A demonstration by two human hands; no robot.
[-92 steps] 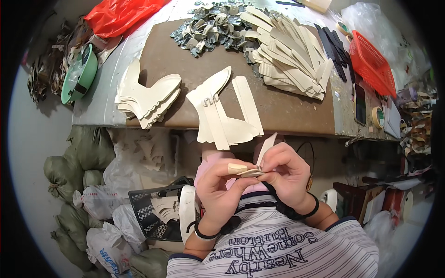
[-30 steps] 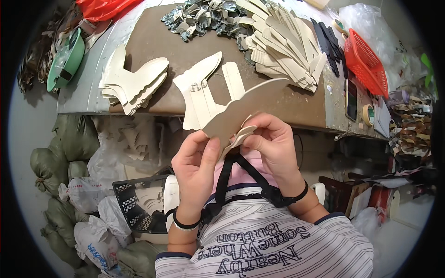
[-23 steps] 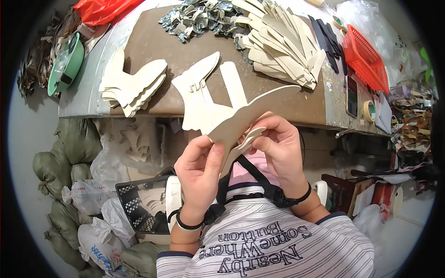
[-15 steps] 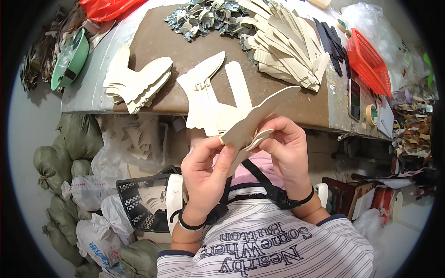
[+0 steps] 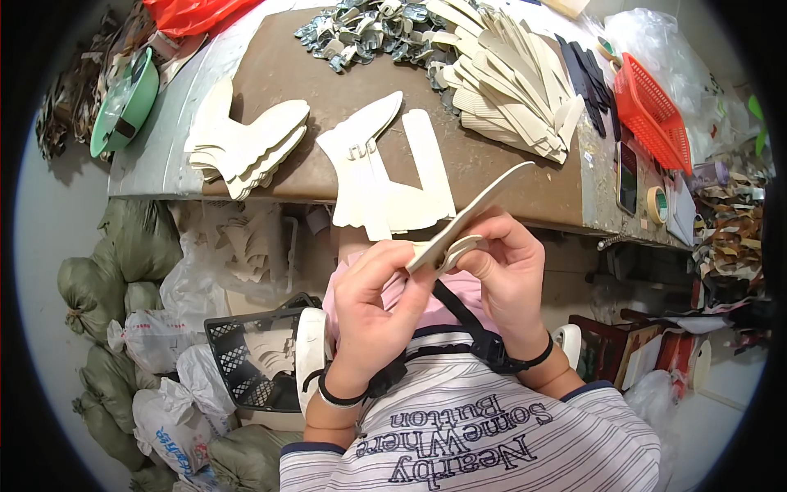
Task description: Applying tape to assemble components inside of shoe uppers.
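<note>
Above my lap, my left hand (image 5: 379, 299) pinches the near end of a cream cut-out leather-like piece (image 5: 475, 213), which is tilted so that mostly its edge shows. My right hand (image 5: 512, 266) grips a narrow cream strap (image 5: 461, 248) between thumb and fingers, close against that piece. Where the two meet is partly hidden by my fingers. On the table edge beyond my hands lies another cream piece (image 5: 354, 176) with a strap threaded through its slits. A loose cream strap (image 5: 424, 152) rests beside it.
A stack of cream cut-outs (image 5: 246, 143) sits on the brown table mat (image 5: 270, 66). Farther back are shiny dark buckle-like parts (image 5: 361, 37) and a fanned heap of cream straps (image 5: 516, 90). Right of them stand a red basket (image 5: 652, 111), a phone (image 5: 626, 176) and tape (image 5: 657, 203).
The held piece has turned from showing its broad face to nearly edge-on. My left hand has shifted slightly right, while the right hand keeps the strap in about the same place.
</note>
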